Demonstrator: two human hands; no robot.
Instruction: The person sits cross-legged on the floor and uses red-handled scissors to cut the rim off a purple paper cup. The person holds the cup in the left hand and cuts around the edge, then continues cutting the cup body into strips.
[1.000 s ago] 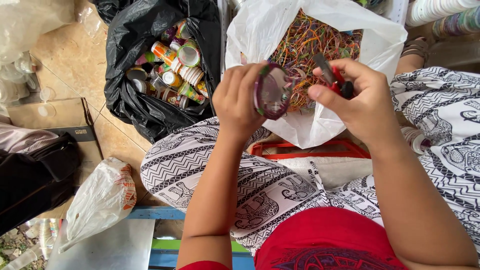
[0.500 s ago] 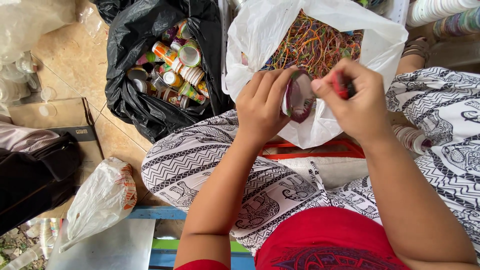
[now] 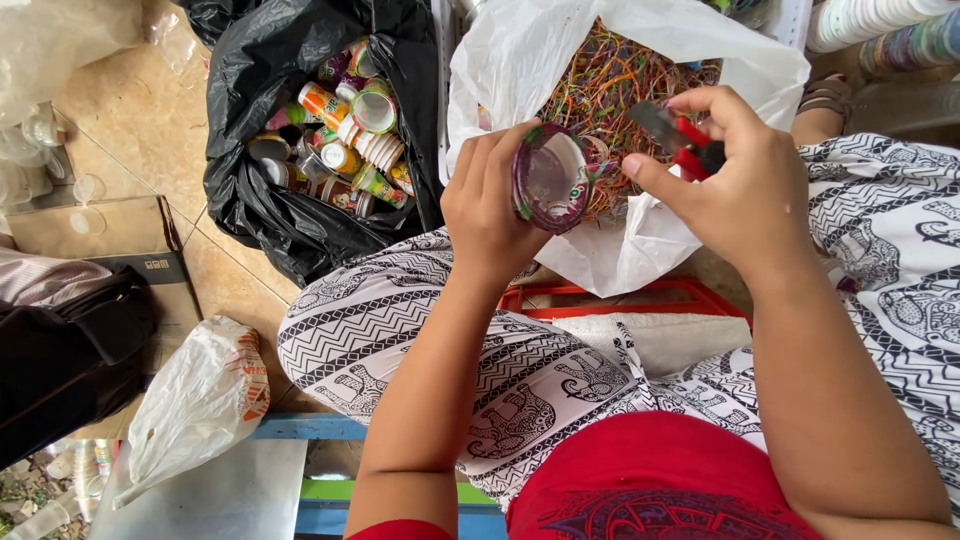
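My left hand (image 3: 490, 215) has turned the plastic cup (image 3: 550, 178) mouth-up again; my right hand (image 3: 740, 185), clamped on the red-handled cutter (image 3: 680, 135), has drawn back, cut apparently finished.

Top: red garment (image 3: 650, 480), short-sleeved; a dark purple-blue ornamental print shows across its front; a red sleeve edge (image 3: 400, 530) shows at the left upper arm
Trousers: loose white fabric (image 3: 400, 340) with black print; bands of zigzag stripes, dots and rows of small elephants; same pattern on both legs
Forearms: bare on both sides; no watch, bracelet or ring visible
Left hand (image 3: 490, 205): bare; fingers ungloved
Right hand (image 3: 740, 190): bare; fingers ungloved; short plain nails
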